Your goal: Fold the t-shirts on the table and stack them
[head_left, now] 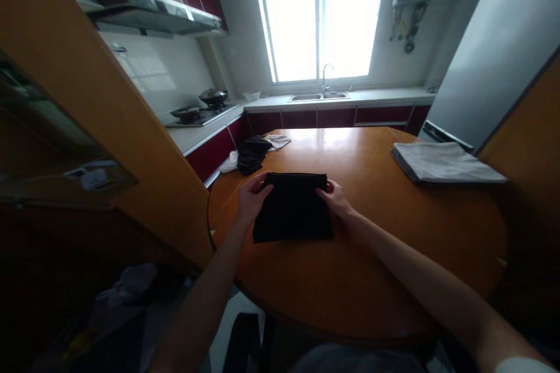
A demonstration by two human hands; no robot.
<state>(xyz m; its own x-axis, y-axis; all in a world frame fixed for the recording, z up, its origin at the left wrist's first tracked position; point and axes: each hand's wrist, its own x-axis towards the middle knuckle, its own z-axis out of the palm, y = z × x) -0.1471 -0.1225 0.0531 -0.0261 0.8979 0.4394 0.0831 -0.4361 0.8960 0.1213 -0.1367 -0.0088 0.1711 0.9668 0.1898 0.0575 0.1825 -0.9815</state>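
Note:
A folded black cloth (293, 210) lies flat on the round wooden table (359, 256) in front of me. My left hand (251, 195) grips its far left corner, fingers curled over the edge. My right hand (335, 197) pinches the far right corner in the same way. Both forearms reach in from the bottom of the view.
A crumpled dark garment (251, 154) and a white item (230, 162) sit at the table's far left, with a paper (277, 141) behind. A folded grey-white cloth (441, 162) lies at the right. A wooden cabinet (87, 99) stands left, a fridge (494, 52) right, counter and sink (317, 96) beyond.

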